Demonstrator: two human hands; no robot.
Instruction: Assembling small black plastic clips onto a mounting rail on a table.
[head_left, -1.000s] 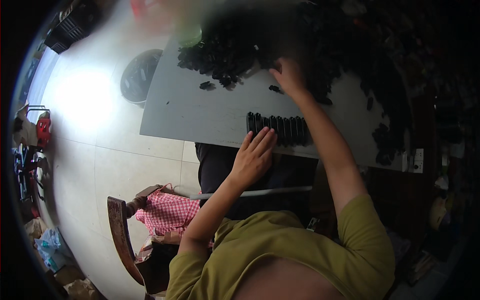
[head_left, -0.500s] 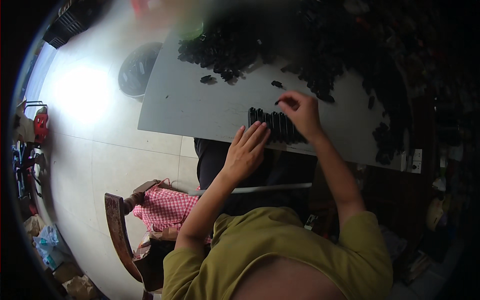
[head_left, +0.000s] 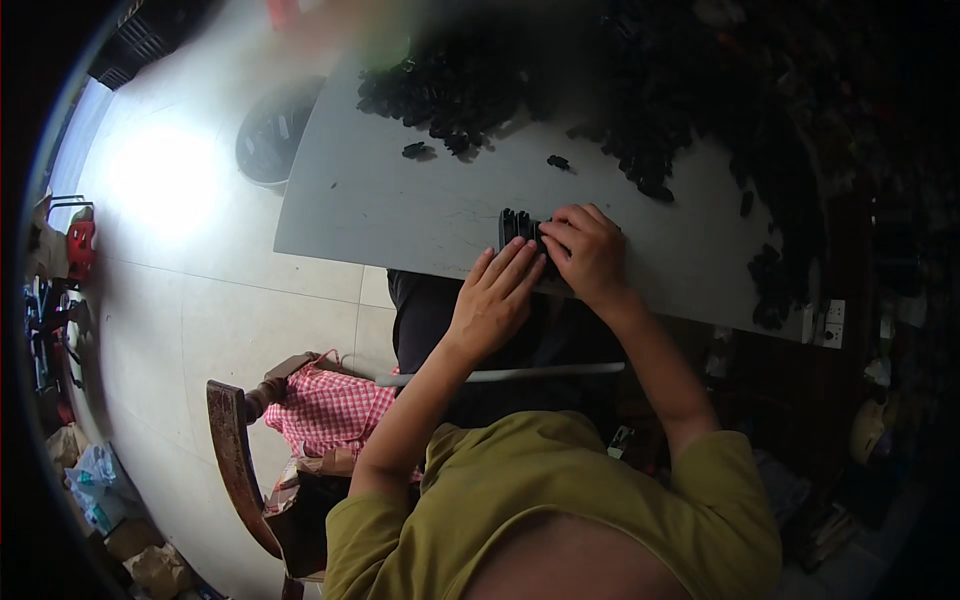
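A row of slim black plastic parts (head_left: 514, 226) stands side by side near the front edge of the pale table (head_left: 380, 205). My left hand (head_left: 494, 303) lies over the near side of this row, its fingers stretched out against it. From the right, my right hand (head_left: 588, 256) comes down onto the row, thumb and fingers pinched together at its top. A small black piece is pinched there, mostly covered by the fingertips. The right part of the row is hidden under that hand. Just beyond the hands lies one loose black piece (head_left: 559, 162).
Black parts are heaped at the back (head_left: 440, 105) and along the right (head_left: 768, 285) of the table. Another loose piece (head_left: 418, 151) lies on the left. A dark round tub (head_left: 268, 145) stands beyond the table's left edge. Near my left arm is a wooden chair (head_left: 232, 435) with checked cloth (head_left: 335, 405).
My right hand has moved down and left with the small black piece, from above the table onto the row. My left hand has stayed in nearly the same place.
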